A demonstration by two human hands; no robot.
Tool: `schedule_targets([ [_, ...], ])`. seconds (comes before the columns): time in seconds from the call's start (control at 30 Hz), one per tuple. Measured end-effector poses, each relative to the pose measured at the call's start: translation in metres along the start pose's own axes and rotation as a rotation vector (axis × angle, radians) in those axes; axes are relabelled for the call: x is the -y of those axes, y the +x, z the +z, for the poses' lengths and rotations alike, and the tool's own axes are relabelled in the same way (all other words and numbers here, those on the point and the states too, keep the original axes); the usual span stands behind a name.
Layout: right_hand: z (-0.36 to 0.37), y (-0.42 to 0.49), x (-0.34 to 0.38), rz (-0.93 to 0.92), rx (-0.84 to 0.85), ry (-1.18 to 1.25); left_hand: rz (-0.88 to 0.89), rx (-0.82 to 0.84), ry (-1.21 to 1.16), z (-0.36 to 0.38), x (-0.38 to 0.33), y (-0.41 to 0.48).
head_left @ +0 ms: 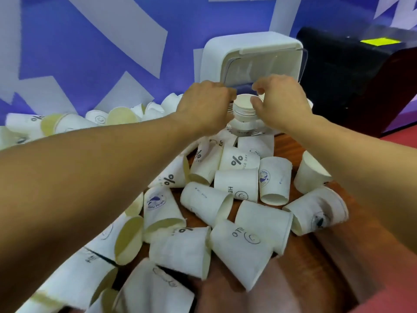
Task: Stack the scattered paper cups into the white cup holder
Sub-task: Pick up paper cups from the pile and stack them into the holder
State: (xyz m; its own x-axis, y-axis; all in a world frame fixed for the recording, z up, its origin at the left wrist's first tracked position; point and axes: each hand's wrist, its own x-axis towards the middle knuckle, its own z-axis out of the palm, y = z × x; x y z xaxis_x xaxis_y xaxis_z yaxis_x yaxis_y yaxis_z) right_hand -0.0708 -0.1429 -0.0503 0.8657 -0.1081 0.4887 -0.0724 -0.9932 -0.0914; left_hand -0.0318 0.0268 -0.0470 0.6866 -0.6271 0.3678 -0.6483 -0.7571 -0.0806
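Note:
The white cup holder [228, 50] stands against the far wall, its clear front cover [259, 68] tilted open. Just below it a stack of nested paper cups [243, 109] stands upside down, bottoms up. My left hand [203, 107] grips the stack's left side and my right hand [279, 100] pinches its right side near the top. Several loose white paper cups [237, 184] with printed logos lie scattered on their sides over the brown table between my arms, and more lie along the wall at the left [67, 123].
A black box [352, 75] with a yellow label stands right of the holder. The wall behind is blue with white shapes. The brown wooden table [300, 267] shows between the cups at the lower right. A red surface [399, 138] lies at the right edge.

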Motion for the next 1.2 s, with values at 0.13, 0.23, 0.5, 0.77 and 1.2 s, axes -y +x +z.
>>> schedule_targets([
  [0.13, -0.029, -0.018, 0.046, -0.060, 0.014, 0.136, -0.031, -0.001, 0.057, -0.039, 0.019, -0.041],
  [0.23, -0.050, -0.035, 0.082, -0.144, 0.010, 0.224, -0.093, 0.038, 0.071, -0.069, 0.038, -0.078],
  [0.5, -0.084, -0.091, 0.176, -0.334, 0.044, 0.293, -0.261, 0.082, 0.114, -0.130, 0.079, -0.191],
  [0.77, -0.090, -0.121, 0.240, -0.378, 0.107, 0.282, -0.430, 0.126, 0.167, -0.169, 0.127, -0.279],
  [1.2, -0.042, -0.094, 0.276, -0.301, 0.186, 0.206, -0.526, 0.182, 0.142, -0.146, 0.195, -0.307],
])
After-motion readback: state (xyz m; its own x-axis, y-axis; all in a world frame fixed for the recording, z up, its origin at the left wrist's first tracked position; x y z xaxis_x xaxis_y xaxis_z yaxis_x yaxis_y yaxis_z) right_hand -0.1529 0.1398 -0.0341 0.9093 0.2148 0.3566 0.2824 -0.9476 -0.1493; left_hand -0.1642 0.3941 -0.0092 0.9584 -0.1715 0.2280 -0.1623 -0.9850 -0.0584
